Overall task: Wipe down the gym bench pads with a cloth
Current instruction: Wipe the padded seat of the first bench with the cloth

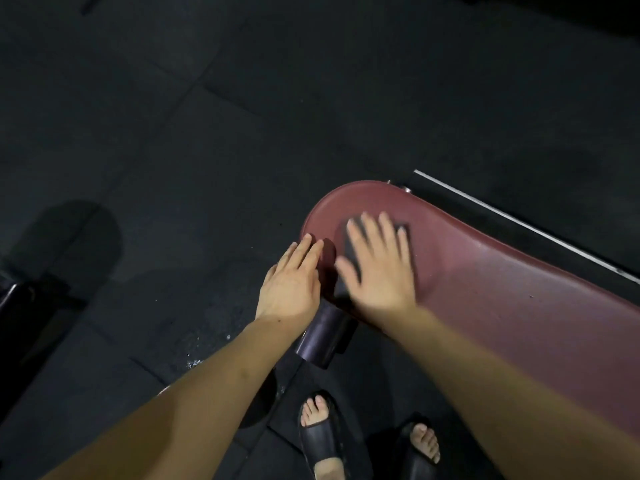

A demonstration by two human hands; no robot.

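Note:
A dark red bench pad [502, 292] runs from the middle of the view to the lower right, its rounded end pointing up and left. A dark grey cloth [349, 242] lies flat on that rounded end. My right hand [381, 268] presses flat on the cloth with fingers spread, and the hand is blurred. My left hand [294, 282] rests flat on the pad's left edge, fingers together, holding nothing. Most of the cloth is hidden under my right palm.
Under the pad's end a dark cylindrical frame tube [322, 337] sticks out. Black rubber floor tiles [173, 133] surround the bench. A white-edged bar [519, 223] runs behind the pad. My feet in black sandals [322, 438] stand below. Dark equipment [14, 299] sits at the left edge.

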